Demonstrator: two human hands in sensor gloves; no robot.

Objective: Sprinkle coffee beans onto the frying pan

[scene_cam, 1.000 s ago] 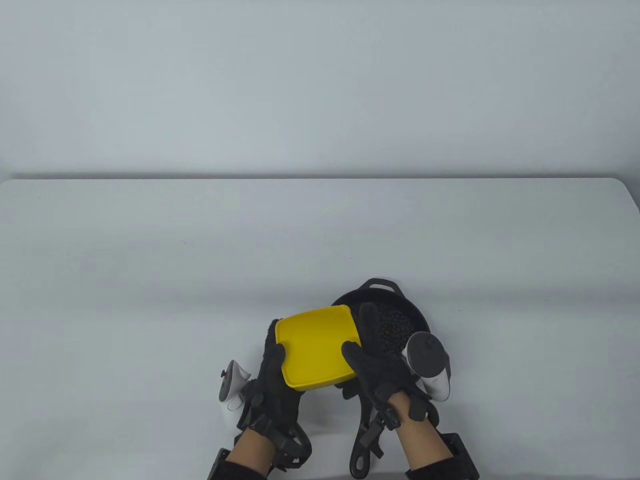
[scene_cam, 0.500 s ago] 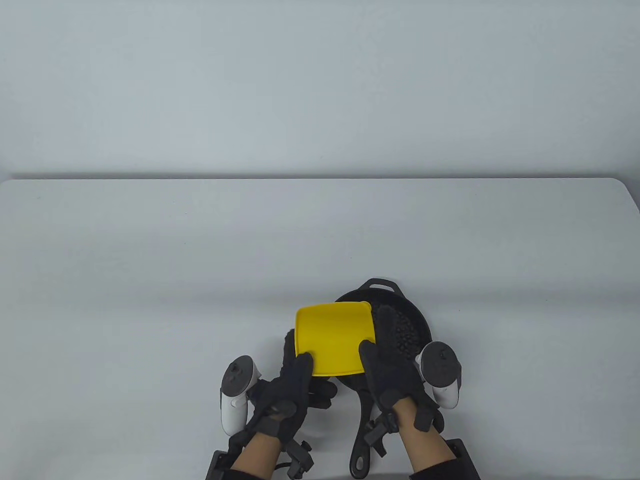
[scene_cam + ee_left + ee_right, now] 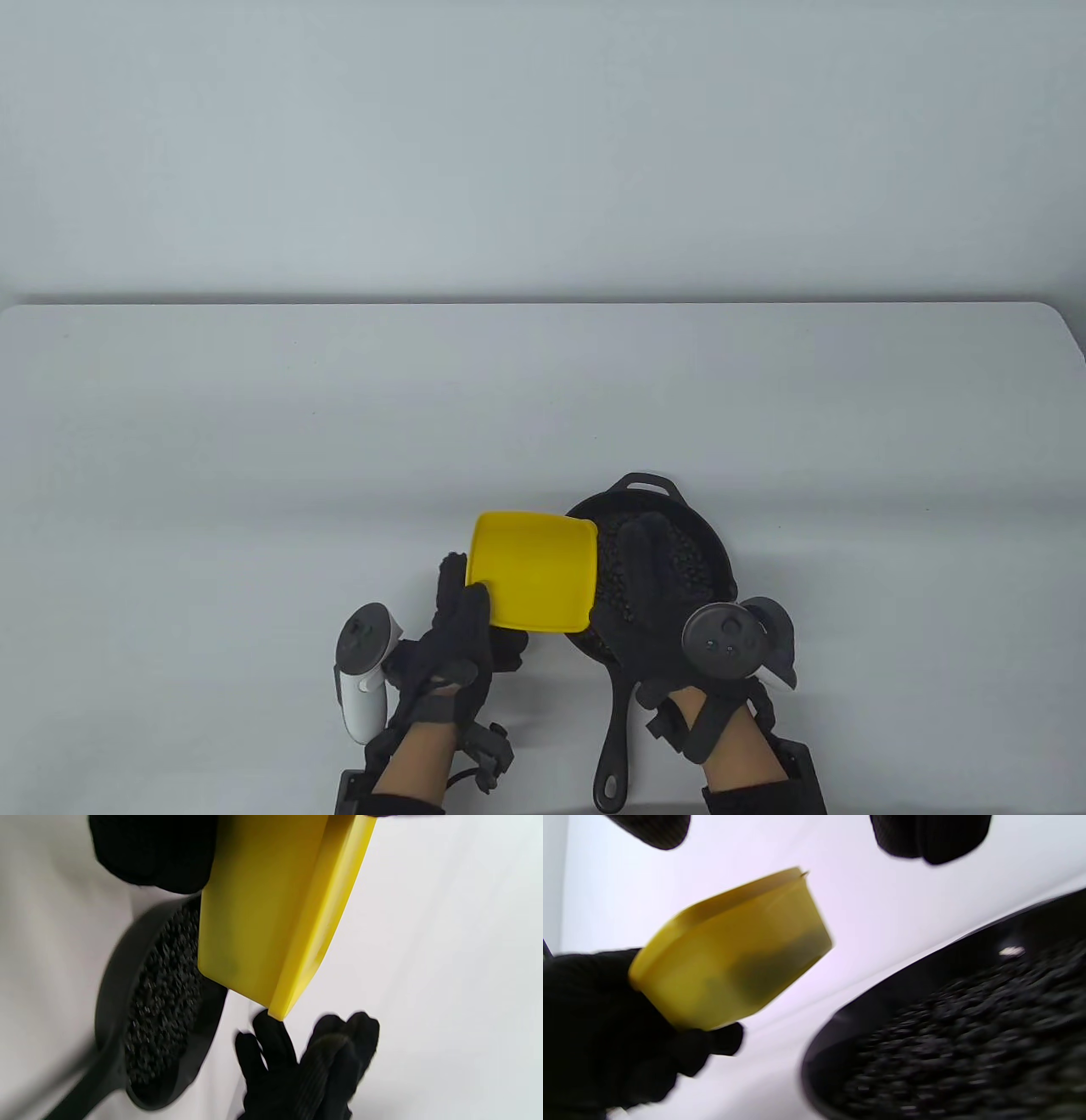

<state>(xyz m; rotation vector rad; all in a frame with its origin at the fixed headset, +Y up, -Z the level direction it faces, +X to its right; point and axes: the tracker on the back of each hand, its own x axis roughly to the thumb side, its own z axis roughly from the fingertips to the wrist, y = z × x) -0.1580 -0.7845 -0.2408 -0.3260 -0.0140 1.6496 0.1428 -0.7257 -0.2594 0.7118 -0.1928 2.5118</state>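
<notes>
- We see the coffee beans (image 3: 679,569) lying in a dark heap inside the frying pan (image 3: 721,552); the same heap fills the pan in the right wrist view, blurred.
- The pan sits on the white table (image 3: 254,441) near its front edge, right of centre, with its long handle (image 3: 618,730) pointing toward us and a small loop handle (image 3: 649,484) on the far side.
- A yellow container (image 3: 533,570) is held just left of the pan, its right edge overlapping the pan's left rim in the table view. We see its flat bottom turned up toward the camera, so it is tipped over or upside down.
- In the left wrist view the container's corner hangs above the pan's rim; we cannot tell whether they touch.
- Our left hand (image 3: 454,645) grips the container at its near left corner, thumb on the upturned bottom and fingers underneath.
- Our right hand (image 3: 657,611) hovers over the pan with fingers stretched out flat above the beans, holding nothing; it is apart from the container.
- In the right wrist view the right fingertips (image 3: 931,836) hang loose and spread at the top edge.
- White and grey trackers ride on the backs of both hands.
</notes>
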